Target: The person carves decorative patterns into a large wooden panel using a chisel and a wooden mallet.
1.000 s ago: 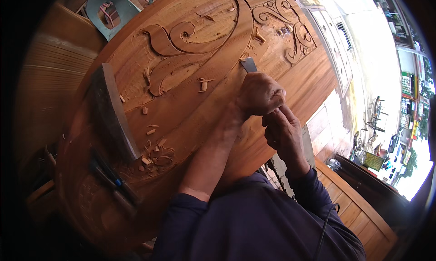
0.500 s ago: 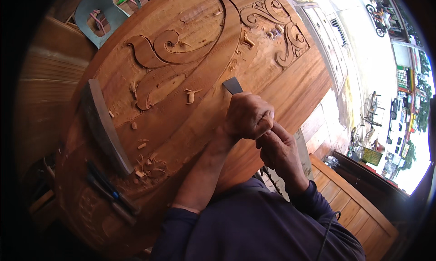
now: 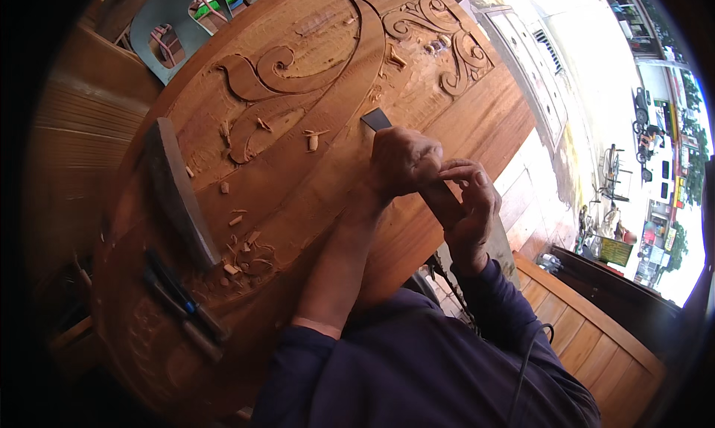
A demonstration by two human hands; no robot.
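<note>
My left hand (image 3: 404, 160) is closed in a fist round a wide, flat-bladed chisel (image 3: 377, 119). The dark blade sticks out past the fist, its edge at the surface of the carved wooden panel (image 3: 462, 130). Behind the fist the brown wooden handle slants back against the palm of my right hand (image 3: 474, 212). That hand's fingers are loosened and stretched out, their tips close to the left fist. Raised scrolls stand out on the panel beyond the blade. A curled wood shaving (image 3: 313, 140) lies left of the chisel.
A long, dark curved block (image 3: 179, 193) lies on the panel's left side. Near it are dark-handled tools (image 3: 182, 305) and a heap of shavings (image 3: 242, 260). A grey-green plastic chair (image 3: 175, 29) stands beyond the far left edge. A slatted wooden piece (image 3: 588, 338) is at lower right.
My right hand's fingers have loosened from the chisel handle and stretched out, baring part of it. Both hands and the blade sit slightly higher in the picture.
</note>
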